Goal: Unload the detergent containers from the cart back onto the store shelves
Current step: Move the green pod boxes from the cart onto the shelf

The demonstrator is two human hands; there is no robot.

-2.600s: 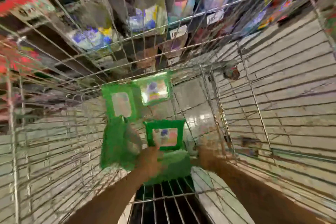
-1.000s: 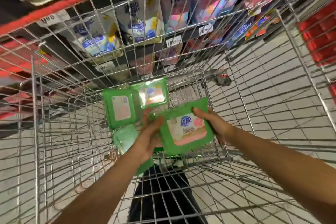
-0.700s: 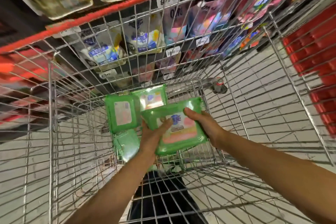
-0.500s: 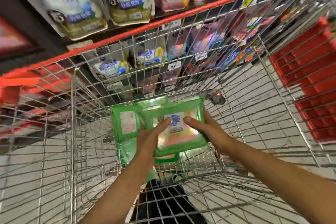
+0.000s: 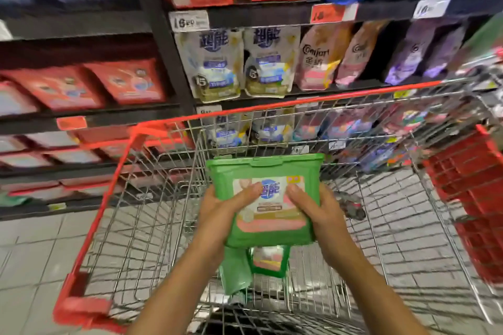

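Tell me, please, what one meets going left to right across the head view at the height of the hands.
Cart's red side rail → left hand → green detergent box → right hand → stacked red baskets.

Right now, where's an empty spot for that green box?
The pouches stand packed together. Room shows only above the red boxes on the left, and on the cart floor beside the leftover boxes.

Wire cart wall (image 5: pixel 353 130) stands between green container (image 5: pixel 265 168) and shelves (image 5: pixel 272 102).
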